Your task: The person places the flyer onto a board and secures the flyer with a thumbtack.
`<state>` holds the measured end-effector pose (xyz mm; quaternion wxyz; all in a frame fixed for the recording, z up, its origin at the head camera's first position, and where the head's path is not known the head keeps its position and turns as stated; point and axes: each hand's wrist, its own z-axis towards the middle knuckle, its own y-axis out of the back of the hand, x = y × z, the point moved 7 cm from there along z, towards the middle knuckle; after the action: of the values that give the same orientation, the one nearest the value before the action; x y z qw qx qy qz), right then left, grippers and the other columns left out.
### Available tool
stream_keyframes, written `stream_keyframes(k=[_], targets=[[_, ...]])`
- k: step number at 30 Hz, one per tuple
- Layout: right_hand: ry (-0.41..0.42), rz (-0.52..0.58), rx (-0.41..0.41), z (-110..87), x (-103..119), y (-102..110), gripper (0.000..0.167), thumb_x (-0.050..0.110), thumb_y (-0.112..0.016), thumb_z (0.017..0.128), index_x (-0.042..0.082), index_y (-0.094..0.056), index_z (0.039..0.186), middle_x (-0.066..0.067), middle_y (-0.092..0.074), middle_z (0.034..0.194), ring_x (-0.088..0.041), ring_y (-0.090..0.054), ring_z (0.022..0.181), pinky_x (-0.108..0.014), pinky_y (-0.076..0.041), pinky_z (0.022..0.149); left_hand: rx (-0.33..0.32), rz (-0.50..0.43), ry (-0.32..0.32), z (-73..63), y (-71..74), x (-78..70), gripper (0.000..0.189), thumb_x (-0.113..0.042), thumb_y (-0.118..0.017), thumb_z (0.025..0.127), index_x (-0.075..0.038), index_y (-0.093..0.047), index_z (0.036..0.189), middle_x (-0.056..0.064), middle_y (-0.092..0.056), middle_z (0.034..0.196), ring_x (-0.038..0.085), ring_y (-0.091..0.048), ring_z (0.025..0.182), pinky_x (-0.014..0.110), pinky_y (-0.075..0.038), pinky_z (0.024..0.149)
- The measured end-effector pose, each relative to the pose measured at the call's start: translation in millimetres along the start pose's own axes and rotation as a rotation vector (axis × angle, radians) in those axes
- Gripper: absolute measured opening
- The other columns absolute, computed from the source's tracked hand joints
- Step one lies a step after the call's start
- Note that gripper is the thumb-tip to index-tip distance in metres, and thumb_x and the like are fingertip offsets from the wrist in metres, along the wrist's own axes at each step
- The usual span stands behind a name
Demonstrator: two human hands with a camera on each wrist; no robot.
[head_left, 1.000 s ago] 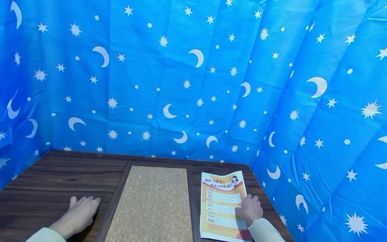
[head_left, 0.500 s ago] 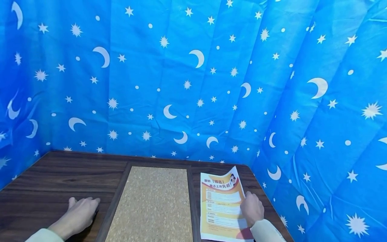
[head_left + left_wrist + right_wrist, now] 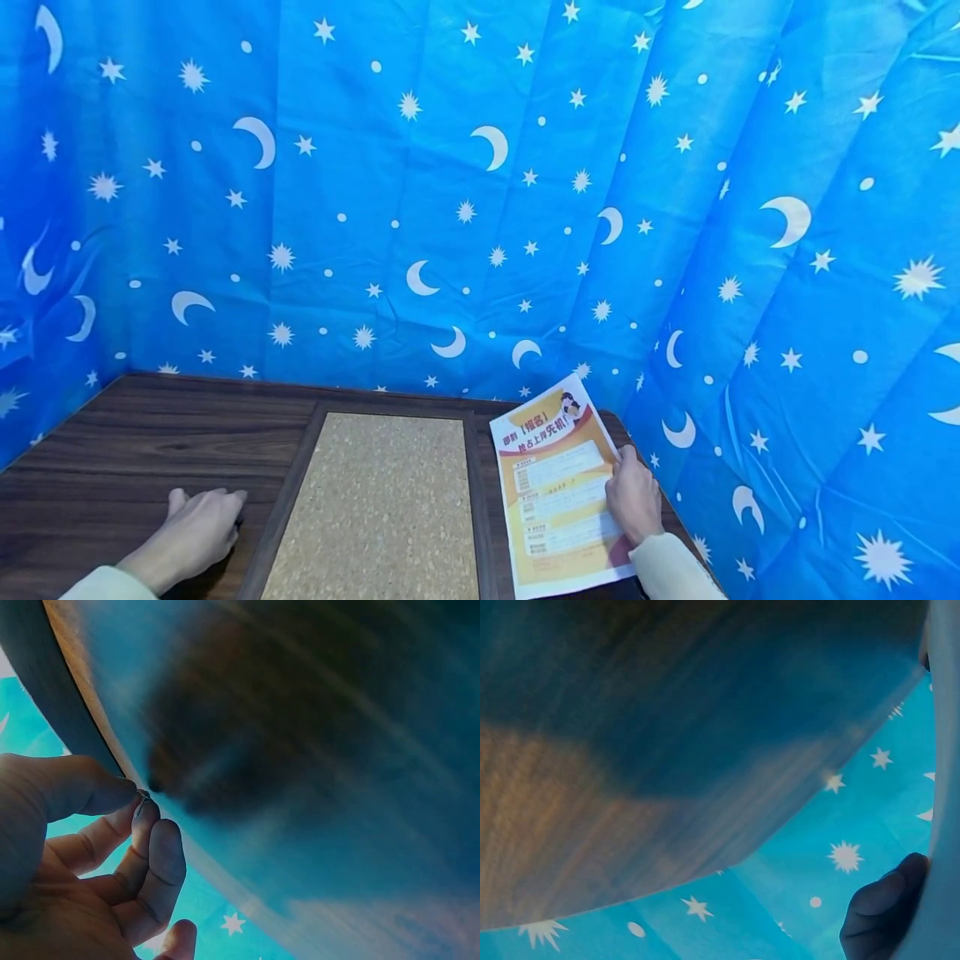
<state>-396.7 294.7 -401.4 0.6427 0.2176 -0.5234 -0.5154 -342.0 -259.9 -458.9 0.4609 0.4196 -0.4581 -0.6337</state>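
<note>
Right hand (image 3: 635,498) is pinching right edge of rectangular orange-and-white paper sheet (image 3: 558,500), over right of dark-brown wooden tabletop (image 3: 195,442); left hand (image 3: 191,532) is resting, loosely curled; one-sided grip (left edge unheld) is risking slippage

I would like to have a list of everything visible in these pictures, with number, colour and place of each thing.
paper sheet: one, white, yellow and orange with red print, right of the cork board, its top raised in front of the cloth
cork board: one, tan, middle of the table
table: one, dark brown, low in the head view
cloth: count unclear, blue with white moons, stars and dots, behind the table and at both sides
tiny thing: one, greyish, at the table's left part; too small to identify
sleeves: two, pale, at both wrists
left hand: one, left of the cork board, pinching the tiny thing
right hand: one, gripping the paper sheet's right edge
</note>
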Motion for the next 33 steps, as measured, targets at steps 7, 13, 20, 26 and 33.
stream_keyframes(k=[7, 13, 20, 26, 33], targets=[[0.06, 0.072, -0.016, 0.7, 16.2, 17.9, 0.02, 0.01, -0.047, 0.098, 0.002, -0.046, 0.116, -0.016, -0.06, 0.097, -0.023, -0.058, 0.072, -0.042, -0.051, 0.067, -0.023, 0.001, -0.002, -1.1, 2.0, 0.6, 0.019, 0.002, -0.07, 0.067, -0.001, -0.064, 0.085, 0.004, -0.055, 0.067, 0.023, -0.056, 0.065, 0.053, -0.027, 0.064], [0.074, 0.118, -0.01, 0.8, 26.6, 25.6, 0.023, 0.012, -0.046, 0.098, 0.003, -0.044, 0.119, -0.015, -0.059, 0.098, -0.021, -0.059, 0.07, -0.04, -0.053, 0.064, -0.01, 0.004, 0.012, -1.1, 4.4, 1.1, 0.018, 0.001, -0.069, 0.068, 0.0, -0.064, 0.086, 0.003, -0.054, 0.066, 0.022, -0.056, 0.064, 0.052, -0.027, 0.064], [0.047, 0.166, 0.048, 1.8, 39.1, 22.5, 0.025, 0.013, -0.044, 0.099, 0.004, -0.042, 0.122, -0.014, -0.058, 0.096, -0.018, -0.059, 0.067, -0.034, -0.053, 0.059, 0.005, 0.005, 0.028, -1.3, 3.7, 2.4, 0.015, 0.0, -0.068, 0.07, -0.001, -0.064, 0.084, 0.004, -0.054, 0.066, 0.022, -0.056, 0.064, 0.052, -0.028, 0.063], [0.046, 0.147, 0.062, 1.2, 52.6, 11.9, 0.02, 0.011, -0.044, 0.099, 0.003, -0.046, 0.118, -0.015, -0.06, 0.093, -0.02, -0.059, 0.068, -0.036, -0.051, 0.062, -0.064, -0.004, 0.001, -6.8, 8.6, 1.4, 0.022, 0.001, -0.067, 0.068, -0.014, -0.051, 0.065, -0.002, -0.045, 0.061, 0.016, -0.049, 0.058, 0.051, -0.027, 0.062], [0.03, 0.145, 0.093, -7.1, 66.6, -10.7, 0.018, 0.008, -0.044, 0.098, 0.001, -0.05, 0.114, -0.016, -0.062, 0.091, -0.022, -0.059, 0.071, -0.04, -0.047, 0.066, -0.09, -0.027, -0.029, -11.1, 9.8, 1.2, 0.028, 0.002, -0.066, 0.071, -0.018, -0.048, 0.063, -0.006, -0.041, 0.06, 0.011, -0.042, 0.057, 0.047, -0.027, 0.059]])
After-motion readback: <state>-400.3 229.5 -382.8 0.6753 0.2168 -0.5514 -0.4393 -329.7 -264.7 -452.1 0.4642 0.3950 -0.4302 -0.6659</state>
